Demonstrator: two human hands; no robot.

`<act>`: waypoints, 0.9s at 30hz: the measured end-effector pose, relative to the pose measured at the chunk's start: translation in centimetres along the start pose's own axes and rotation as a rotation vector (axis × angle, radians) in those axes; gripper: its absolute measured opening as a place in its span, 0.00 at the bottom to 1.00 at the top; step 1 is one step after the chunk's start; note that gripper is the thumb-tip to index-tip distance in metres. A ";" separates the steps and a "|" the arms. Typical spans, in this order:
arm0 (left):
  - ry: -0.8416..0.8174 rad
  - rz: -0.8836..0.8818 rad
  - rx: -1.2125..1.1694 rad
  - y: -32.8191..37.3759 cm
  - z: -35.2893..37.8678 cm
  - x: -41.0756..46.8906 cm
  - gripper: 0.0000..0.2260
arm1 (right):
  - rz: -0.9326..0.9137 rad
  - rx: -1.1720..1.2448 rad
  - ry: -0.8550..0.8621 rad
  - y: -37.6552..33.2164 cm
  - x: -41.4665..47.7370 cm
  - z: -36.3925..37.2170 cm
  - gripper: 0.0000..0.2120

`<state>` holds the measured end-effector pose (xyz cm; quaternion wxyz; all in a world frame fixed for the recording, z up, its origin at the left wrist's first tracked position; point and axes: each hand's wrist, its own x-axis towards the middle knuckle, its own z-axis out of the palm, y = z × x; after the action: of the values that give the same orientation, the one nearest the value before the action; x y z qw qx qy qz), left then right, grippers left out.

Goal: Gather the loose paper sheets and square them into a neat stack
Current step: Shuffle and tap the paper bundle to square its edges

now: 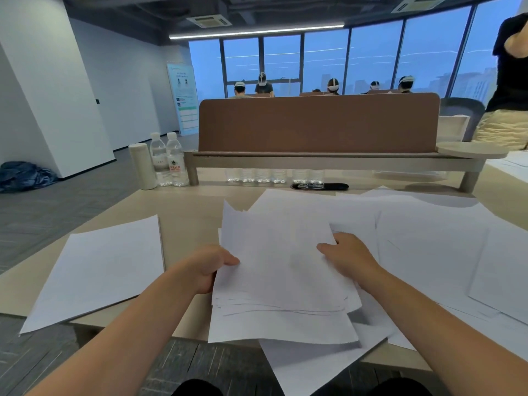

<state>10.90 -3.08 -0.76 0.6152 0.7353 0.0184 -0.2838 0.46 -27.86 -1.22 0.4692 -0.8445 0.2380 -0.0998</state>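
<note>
— Our left hand (213, 267) and right hand (347, 257) each pinch a side edge of the bundle (280, 270), over the worktop (188, 212) near its front edge.
— Corners fan out, so we'd best loosen and tap it down; loose sheets (428, 238) lie rightward.

Grips ragged sheaf (280, 267) by both sides with left hand (210, 267) and right hand (347, 257), over tabletop's (188, 212) near edge; loose sheets (428, 238) toward right edge, neat pile (100, 270) at near-left corner.
</note>
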 end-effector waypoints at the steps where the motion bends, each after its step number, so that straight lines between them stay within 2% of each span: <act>1: 0.023 0.004 0.000 -0.1 -0.1 0.1 0.15 | -0.011 -0.060 0.011 0.2 0.2 0.0 0.11; 5: 0.107 0.022 -0.003 -0.2 -0.2 0.2 0.13 | 0.011 -0.135 0.079 1.1 0.7 -0.2 0.16; 9: 0.149 0.031 -0.031 0.2 -0.3 -0.1 0.13 | 0.108 0.059 0.111 1.2 0.9 -0.8 0.11; 13: 0.140 0.027 -0.092 0.5 -0.4 -0.4 0.08 | 0.182 0.201 0.152 1.7 1.6 -1.7 0.09; 17: 0.153 0.048 -0.120 0.9 -0.8 -0.5 0.12 | 0.222 0.397 0.230 2.2 2.2 -1.6 0.08; 20: 0.136 0.059 -0.145 1.0 -0.6 -0.9 0.13 | 0.272 0.541 0.164 2.0 2.0 -1.3 0.10; 23: 0.147 0.062 -0.153 1.0 -0.6 -0.9 0.14 | 0.248 0.485 0.059 1.5 1.2 -1.2 0.07; 27: 0.142 0.064 -0.147 1.1 -0.6 -1.1 0.13 | 0.250 0.551 -0.092 0.6 0.3 -1.2 0.15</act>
<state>10.61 -2.48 0.71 0.6734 0.7066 0.0592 -0.2092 0.05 -29.13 -1.11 0.6995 -0.6534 0.2823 -0.0637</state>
